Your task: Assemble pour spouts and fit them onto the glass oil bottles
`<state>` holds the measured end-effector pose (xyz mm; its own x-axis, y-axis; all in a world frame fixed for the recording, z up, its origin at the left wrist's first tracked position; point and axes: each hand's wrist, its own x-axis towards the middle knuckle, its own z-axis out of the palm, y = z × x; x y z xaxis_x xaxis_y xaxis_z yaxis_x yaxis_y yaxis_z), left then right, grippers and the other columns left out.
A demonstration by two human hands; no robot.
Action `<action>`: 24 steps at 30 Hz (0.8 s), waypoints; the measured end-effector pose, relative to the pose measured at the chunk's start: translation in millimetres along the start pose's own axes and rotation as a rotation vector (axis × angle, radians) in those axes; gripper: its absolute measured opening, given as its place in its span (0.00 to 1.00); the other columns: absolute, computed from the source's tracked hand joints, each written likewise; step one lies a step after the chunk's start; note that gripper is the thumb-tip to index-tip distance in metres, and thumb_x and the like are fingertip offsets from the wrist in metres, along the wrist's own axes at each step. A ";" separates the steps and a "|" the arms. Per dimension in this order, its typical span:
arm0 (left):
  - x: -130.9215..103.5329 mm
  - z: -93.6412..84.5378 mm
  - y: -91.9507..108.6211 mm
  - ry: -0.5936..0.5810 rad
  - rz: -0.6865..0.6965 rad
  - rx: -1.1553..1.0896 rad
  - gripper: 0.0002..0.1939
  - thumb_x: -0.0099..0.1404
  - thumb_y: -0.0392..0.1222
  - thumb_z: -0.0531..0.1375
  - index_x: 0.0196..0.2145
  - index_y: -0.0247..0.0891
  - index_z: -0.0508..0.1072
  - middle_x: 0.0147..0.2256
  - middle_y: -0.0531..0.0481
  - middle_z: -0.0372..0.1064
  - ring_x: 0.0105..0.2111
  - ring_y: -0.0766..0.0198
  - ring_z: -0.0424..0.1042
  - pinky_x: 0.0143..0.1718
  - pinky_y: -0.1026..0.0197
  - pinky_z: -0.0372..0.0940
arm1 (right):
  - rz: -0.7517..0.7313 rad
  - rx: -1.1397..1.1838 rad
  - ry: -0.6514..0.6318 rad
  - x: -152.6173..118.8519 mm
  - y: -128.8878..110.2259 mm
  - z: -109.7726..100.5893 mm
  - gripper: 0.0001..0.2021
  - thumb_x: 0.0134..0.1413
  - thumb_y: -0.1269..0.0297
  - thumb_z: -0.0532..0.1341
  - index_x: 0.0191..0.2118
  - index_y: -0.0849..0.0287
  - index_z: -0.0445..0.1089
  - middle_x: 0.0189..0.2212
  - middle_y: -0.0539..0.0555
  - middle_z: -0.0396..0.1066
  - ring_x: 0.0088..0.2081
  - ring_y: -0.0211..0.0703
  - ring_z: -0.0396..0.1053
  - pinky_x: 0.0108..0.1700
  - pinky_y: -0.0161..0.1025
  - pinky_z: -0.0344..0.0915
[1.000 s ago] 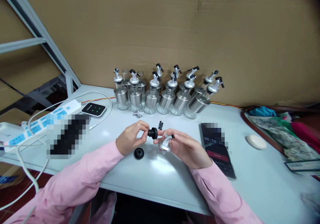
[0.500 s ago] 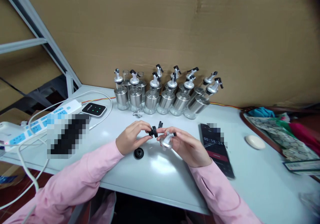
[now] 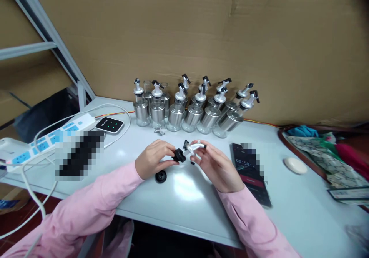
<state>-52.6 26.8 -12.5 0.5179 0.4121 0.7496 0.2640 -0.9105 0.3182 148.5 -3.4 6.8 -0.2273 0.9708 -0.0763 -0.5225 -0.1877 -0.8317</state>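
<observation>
Pinched in the fingers of my left hand [image 3: 154,158] is a black ribbed stopper [image 3: 179,155]. My right hand [image 3: 219,165] holds a silver pourer spout [image 3: 193,149] with a black tip, its inner end turned toward the stopper; whether the two touch I cannot tell. A small black part [image 3: 186,144] shows just behind the spout. On the table below my left hand lies a round black ring-shaped part [image 3: 160,176]. Beyond my hands a small silver piece [image 3: 159,131] lies in front of the glass bottles [image 3: 176,115], several of which carry such spouts.
A phone [image 3: 250,175] showing a timer lies right of my right hand, with a white oval object [image 3: 295,165] farther right. At left are a power strip [image 3: 43,144], a small device with green lights [image 3: 109,125] and white cables. A cardboard wall [image 3: 173,31] stands behind the bottles.
My right hand has turned the silver spout, so its inner end now points toward the stopper and its tip points right. The left hand has tilted the stopper and stays close by.
</observation>
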 end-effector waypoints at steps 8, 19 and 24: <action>1.8 1.0 1.9 0.009 0.016 0.002 0.09 0.61 0.43 0.59 0.35 0.37 0.63 0.31 0.48 0.71 0.30 0.64 0.70 0.33 0.61 0.65 | 0.059 -0.046 -0.051 -1.7 1.2 2.5 0.09 0.49 0.61 0.61 0.36 0.57 0.72 0.40 0.55 0.68 0.39 0.43 0.64 0.38 0.39 0.62; 2.1 -2.5 4.3 -0.180 0.031 0.034 0.23 0.64 0.51 0.52 0.53 0.37 0.57 0.42 0.41 0.69 0.42 0.59 0.69 0.39 0.58 0.66 | 0.104 -0.073 -0.129 -2.0 1.8 0.7 0.10 0.47 0.58 0.63 0.36 0.57 0.72 0.35 0.54 0.70 0.38 0.43 0.66 0.40 0.40 0.62; 3.2 -2.8 5.3 -0.206 0.020 -0.004 0.22 0.65 0.50 0.52 0.53 0.38 0.57 0.43 0.41 0.69 0.44 0.59 0.69 0.42 0.58 0.65 | 0.082 -0.103 -0.118 -2.5 1.0 0.6 0.11 0.46 0.57 0.64 0.34 0.56 0.73 0.35 0.53 0.69 0.38 0.42 0.66 0.40 0.40 0.62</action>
<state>-51.9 23.2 -6.8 0.6786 0.3917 0.6213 0.2490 -0.9185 0.3071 148.0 -6.1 6.5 -0.3639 0.9274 -0.0864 -0.4125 -0.2436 -0.8778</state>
